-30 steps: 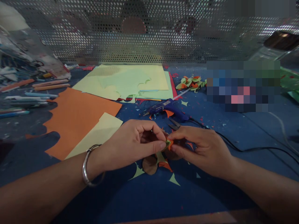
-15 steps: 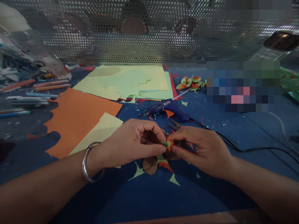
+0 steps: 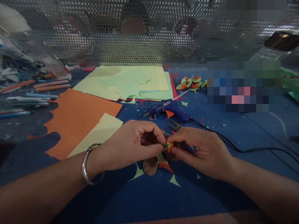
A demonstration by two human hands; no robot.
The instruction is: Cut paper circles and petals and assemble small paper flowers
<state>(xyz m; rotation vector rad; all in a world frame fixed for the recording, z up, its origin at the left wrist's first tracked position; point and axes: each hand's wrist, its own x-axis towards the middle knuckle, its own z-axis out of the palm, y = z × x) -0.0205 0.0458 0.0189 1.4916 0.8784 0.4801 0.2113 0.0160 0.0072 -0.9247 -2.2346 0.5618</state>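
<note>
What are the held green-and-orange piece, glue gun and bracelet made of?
Green-and-orange piece: likely matte paper; thin, shine-free edges.
Glue gun: probably hard plastic, fairly smooth; moulded-looking blue shell.
Bracelet: looks like polished metal; silvery, bright highlights.

There is one glue gun (image 3: pixel 171 109); nearer than it, two hands (image 3: pixel 132 143); to its left, one large orange sheet (image 3: pixel 74 115).

orange sheet (image 3: pixel 72 118) is looking like plain matt paper, bangle (image 3: pixel 84 167) is shining like smooth polished metal, perforated panel (image 3: pixel 105 40) is giving off a kinda metallic sheen, glue gun (image 3: pixel 172 107) is showing hard blue plastic, green-and-orange piece (image 3: pixel 167 146) is looking papery too
</note>
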